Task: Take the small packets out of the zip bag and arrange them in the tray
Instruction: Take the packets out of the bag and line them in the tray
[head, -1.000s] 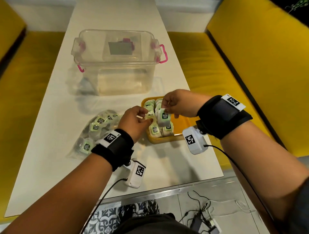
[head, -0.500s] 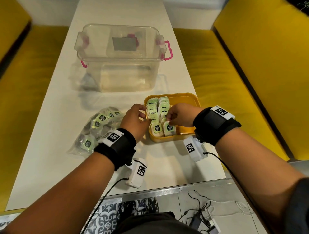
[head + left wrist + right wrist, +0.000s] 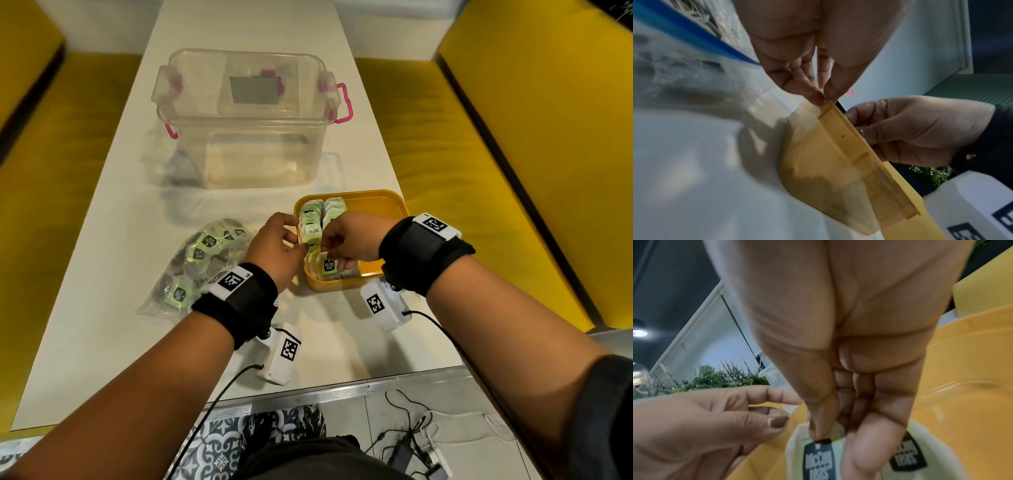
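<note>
Right hand [image 3: 352,240] pinching a packet [image 3: 819,456] in tray [image 3: 387,205]; left hand [image 3: 274,250] pinching tray rim

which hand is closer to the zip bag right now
Left. The left hand sits between the zip bag and the tray, close beside the bag; the right hand is over the tray, farther away.
</note>
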Motion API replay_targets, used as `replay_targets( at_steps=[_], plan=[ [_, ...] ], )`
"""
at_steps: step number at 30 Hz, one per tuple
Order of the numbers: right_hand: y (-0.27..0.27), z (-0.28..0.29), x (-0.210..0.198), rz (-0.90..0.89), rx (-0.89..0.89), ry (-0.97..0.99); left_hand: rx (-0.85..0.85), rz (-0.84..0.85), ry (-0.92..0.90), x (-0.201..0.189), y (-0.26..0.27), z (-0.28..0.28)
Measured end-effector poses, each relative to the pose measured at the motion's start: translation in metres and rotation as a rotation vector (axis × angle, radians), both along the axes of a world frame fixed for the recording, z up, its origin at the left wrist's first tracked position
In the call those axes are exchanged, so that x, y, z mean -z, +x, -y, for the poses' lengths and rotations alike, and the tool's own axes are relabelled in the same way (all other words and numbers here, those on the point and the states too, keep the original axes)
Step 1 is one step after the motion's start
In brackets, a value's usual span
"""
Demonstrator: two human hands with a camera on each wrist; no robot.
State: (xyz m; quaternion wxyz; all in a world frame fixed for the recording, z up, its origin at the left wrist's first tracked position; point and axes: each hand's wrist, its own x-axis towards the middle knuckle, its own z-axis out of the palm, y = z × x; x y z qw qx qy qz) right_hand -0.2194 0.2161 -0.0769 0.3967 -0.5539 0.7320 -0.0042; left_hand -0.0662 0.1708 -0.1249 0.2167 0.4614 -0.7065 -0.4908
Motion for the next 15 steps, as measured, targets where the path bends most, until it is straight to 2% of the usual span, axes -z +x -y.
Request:
replay_targets(
  at_steps=[4, 7, 9, 11, 13, 15],
  plan=[
    [0.003, 0.001, 0.002, -0.107, -0.063, -0.018, -0.001, 0.004, 0.001, 0.0, 0.001, 0.0],
    [-0.002, -0.002, -0.002, -0.041, 0.049, -0.081, -0.005, 0.002, 0.008, 0.001, 0.001, 0.0],
    [-0.009, -0.003, -0.006, -0.072, 0.134, -0.153, -0.017, -0.015, 0.038, 0.001, 0.002, -0.001],
    [-0.016, -0.005, -0.008, -0.186, 0.151, -0.152, -0.024, -0.033, 0.077, 0.0, 0.002, -0.002],
    [-0.019, -0.007, -0.007, -0.329, 0.094, -0.079, -0.02, -0.031, 0.093, -0.001, 0.002, -0.004],
    [-0.019, -0.009, -0.003, -0.388, 0.059, -0.01, -0.019, -0.028, 0.095, -0.002, 0.002, -0.004]
  ],
)
